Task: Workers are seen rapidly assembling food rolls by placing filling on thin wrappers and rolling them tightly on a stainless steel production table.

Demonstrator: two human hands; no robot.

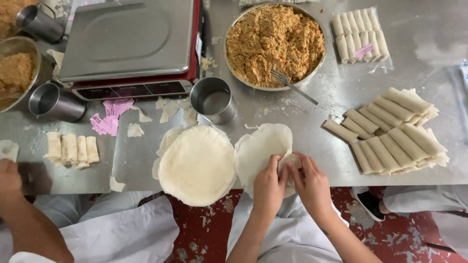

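My left hand [269, 185] and my right hand [310, 181] meet at the near edge of a thin round white wrapper [261, 148] lying on the steel table [312, 122]. Both hands pinch and fold the wrapper's near edge into a small roll between the fingers. A stack of round white wrappers [197, 165] lies just left of it. A large metal bowl of shredded orange-brown filling [274, 44] with a fork [292, 84] in it stands beyond.
A pile of finished rolls [392, 131] lies at the right, a sealed bag of rolls [360, 35] behind it. A metal cup [213, 100] and a red-and-steel scale [129, 46] stand at back. Another person's hand [9, 178] and several rolls [71, 148] are at the left.
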